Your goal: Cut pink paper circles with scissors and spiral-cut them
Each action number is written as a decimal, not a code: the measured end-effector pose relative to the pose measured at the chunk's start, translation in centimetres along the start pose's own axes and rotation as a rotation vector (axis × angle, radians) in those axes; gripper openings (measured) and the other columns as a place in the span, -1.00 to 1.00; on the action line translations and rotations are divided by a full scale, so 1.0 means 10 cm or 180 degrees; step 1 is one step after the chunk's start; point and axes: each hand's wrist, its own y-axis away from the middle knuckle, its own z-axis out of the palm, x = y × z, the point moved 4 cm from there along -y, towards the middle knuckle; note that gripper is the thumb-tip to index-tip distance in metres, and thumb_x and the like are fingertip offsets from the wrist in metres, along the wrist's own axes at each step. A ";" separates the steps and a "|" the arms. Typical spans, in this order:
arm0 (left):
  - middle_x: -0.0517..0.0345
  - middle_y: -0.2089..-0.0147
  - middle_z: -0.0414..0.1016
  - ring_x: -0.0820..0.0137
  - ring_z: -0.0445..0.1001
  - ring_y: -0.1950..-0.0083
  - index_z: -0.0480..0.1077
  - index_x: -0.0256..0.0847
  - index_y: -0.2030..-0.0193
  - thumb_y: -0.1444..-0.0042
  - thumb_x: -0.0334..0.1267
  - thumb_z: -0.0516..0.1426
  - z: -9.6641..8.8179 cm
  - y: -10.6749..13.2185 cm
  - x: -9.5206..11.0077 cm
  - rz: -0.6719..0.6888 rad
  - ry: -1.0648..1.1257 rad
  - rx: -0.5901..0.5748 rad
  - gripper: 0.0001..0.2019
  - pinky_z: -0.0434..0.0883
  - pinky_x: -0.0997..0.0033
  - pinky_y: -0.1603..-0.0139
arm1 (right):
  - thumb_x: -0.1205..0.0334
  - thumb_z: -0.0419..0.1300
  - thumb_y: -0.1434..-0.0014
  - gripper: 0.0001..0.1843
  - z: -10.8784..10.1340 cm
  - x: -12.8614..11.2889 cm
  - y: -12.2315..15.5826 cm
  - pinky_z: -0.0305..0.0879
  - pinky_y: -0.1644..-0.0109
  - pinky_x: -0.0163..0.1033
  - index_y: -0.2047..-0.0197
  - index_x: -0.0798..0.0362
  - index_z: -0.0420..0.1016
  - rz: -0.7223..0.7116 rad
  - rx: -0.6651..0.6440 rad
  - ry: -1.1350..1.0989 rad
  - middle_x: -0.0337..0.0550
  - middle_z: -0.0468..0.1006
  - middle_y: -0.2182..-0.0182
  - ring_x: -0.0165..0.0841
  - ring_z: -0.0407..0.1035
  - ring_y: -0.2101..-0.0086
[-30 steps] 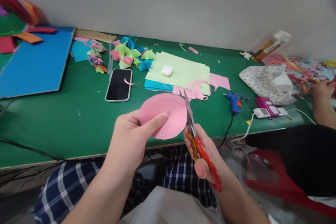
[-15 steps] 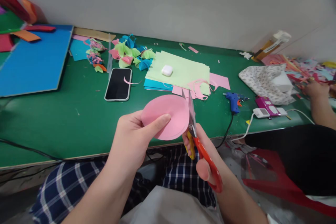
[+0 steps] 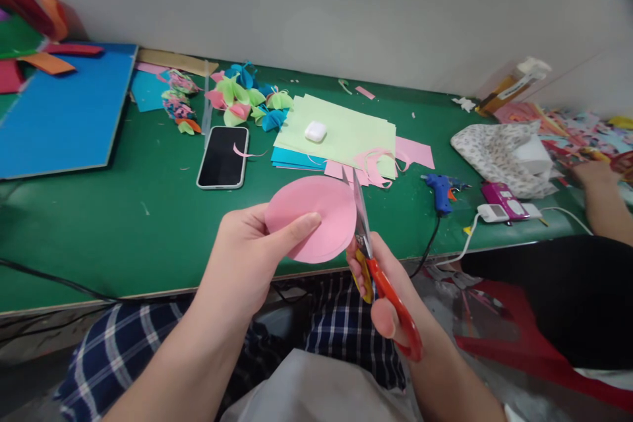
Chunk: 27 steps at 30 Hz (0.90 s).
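Note:
A round piece of pink paper (image 3: 316, 237) is pinched in my left hand (image 3: 257, 244), thumb on top and fingers hidden beneath. A thin curved line runs near its lower edge. My right hand (image 3: 383, 290) is wrapped around scissors (image 3: 395, 303) with red and yellow handles. Their blades are slightly apart and point away from me, at the right edge of the pink circle. Beyond the blades, thin pink paper offcuts (image 3: 378, 168) lie on a stack of light green paper (image 3: 341, 125), over blue and pink sheets.
A phone (image 3: 223, 157) and folded paper flowers (image 3: 240, 95) lie left of the stack, a white earbud case (image 3: 315, 132) on it. A blue glue gun (image 3: 440, 194) with its cord and a purple box (image 3: 504, 200) are to the right. Another person's hand (image 3: 596, 175) works at far right.
The scissor handles have shifted very slightly right and down. The pink paper circle stays nearly in place in my left hand. The other person's hand at far right has moved a little.

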 end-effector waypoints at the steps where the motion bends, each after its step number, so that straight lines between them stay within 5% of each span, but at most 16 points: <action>1: 0.13 0.46 0.60 0.39 0.48 0.42 0.64 -0.20 0.47 0.19 -0.10 0.47 0.00 0.00 0.00 -0.0043 -0.0019 -0.0033 -0.76 0.43 0.48 0.44 | -0.69 0.23 0.50 0.04 0.00 0.00 0.00 -0.05 0.48 -0.32 0.14 -0.06 0.32 0.0004 0.0002 -0.0002 -0.32 0.24 0.41 -0.44 -0.06 0.48; 27: 0.17 0.42 0.63 0.42 0.48 0.36 0.67 -0.13 0.40 0.14 -0.02 0.46 -0.09 -0.05 0.03 -0.0292 -0.0340 -0.0309 -0.74 0.43 0.52 0.36 | -0.65 0.27 0.51 0.00 -0.03 -0.06 0.01 -0.12 0.50 -0.32 0.18 -0.05 0.32 0.0031 -0.0001 0.0176 -0.37 0.21 0.46 -0.46 -0.09 0.51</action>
